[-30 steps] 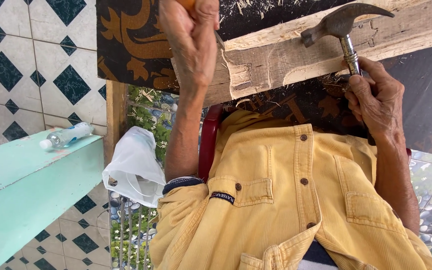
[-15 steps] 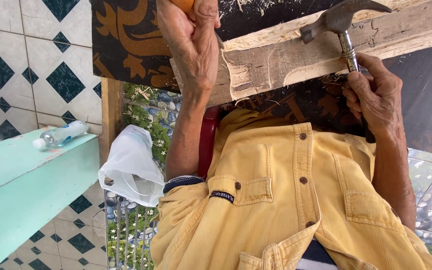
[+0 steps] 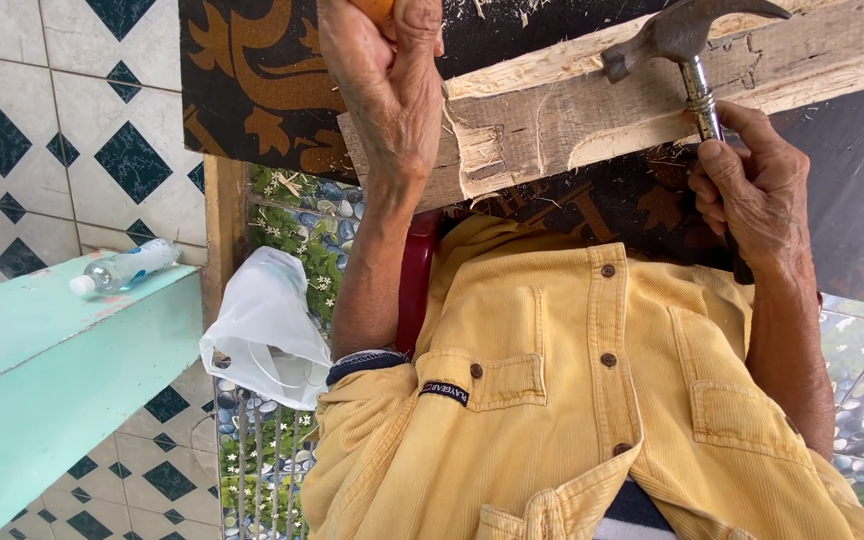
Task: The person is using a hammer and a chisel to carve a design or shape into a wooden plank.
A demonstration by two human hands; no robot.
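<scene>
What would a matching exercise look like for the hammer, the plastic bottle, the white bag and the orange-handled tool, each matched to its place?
Things:
1. hammer
2. plastic bottle
3. white bag
4. orange-handled tool

Places:
A. lying on the turquoise ledge
B. gripped in the left hand
C. gripped in the right hand
D. next to the wooden post

Pairs: 1-C, 2-A, 3-D, 4-B

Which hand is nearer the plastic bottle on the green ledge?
Left. The left hand grips an orange handle nearer the bottle; the right hand holds the hammer farther off.
</scene>
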